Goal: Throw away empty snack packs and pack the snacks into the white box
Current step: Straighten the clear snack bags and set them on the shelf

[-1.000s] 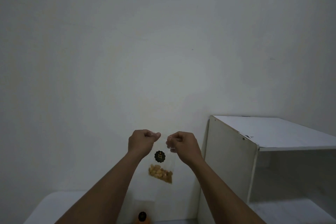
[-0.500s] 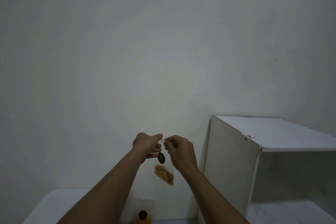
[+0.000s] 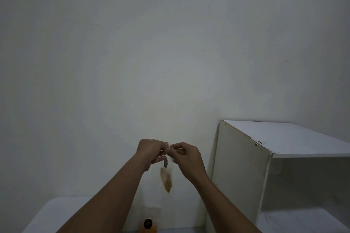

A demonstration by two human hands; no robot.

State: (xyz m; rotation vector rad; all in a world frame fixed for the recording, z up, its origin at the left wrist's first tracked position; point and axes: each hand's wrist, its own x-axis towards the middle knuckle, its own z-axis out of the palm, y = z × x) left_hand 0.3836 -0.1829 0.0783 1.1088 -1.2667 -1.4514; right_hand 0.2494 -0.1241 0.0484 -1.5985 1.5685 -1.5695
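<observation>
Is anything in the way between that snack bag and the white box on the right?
Nothing visible. The left hand and right hand pinch the top of the snack bag; the side wall of the white box faces it, open front further right.

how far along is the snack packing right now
Nothing looks finished yet. In hand: left hand and right hand pinch the top of a clear snack pack holding snacks. Left: another pack sits on the table below; no packed box is in view.
</observation>
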